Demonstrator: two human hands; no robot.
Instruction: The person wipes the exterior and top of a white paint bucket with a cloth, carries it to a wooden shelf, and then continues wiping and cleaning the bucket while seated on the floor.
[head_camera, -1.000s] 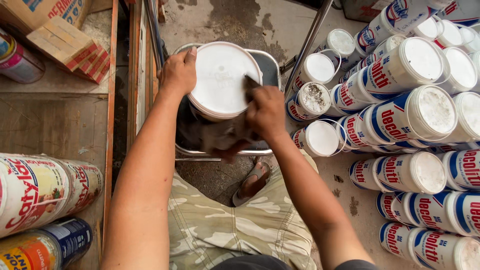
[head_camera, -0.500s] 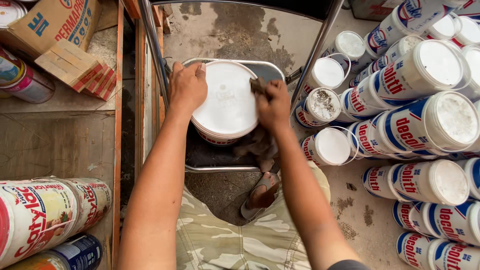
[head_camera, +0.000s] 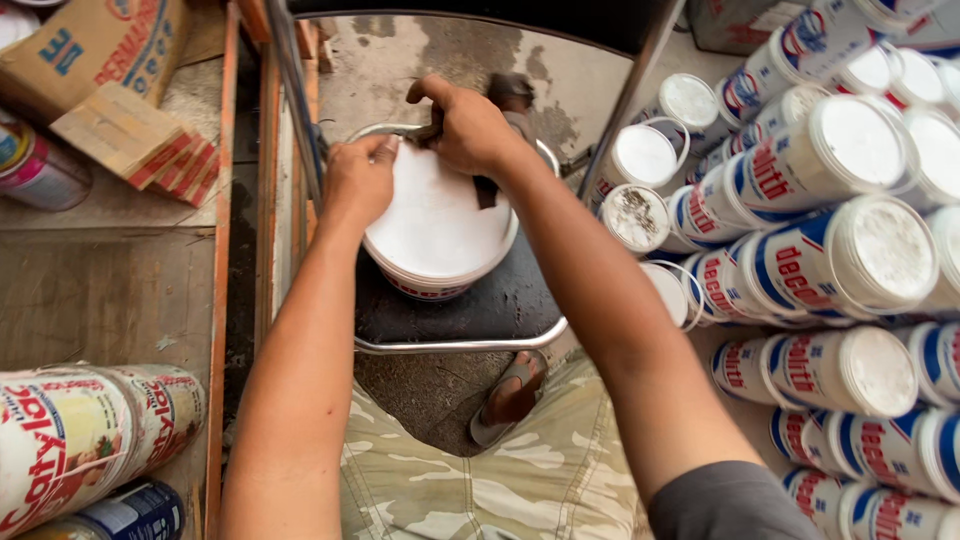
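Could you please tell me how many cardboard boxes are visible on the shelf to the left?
2: a large brown cardboard box at the top left corner, and a smaller flat box lying just below and in front of it. Others may sit beyond the frame.

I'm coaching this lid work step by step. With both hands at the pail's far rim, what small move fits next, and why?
Probably shift the dark tool in the right hand a little further along the rim of the white lid, while the left hand steadies the pail. The tool sits at the far edge only, and the lid looks seated elsewhere.
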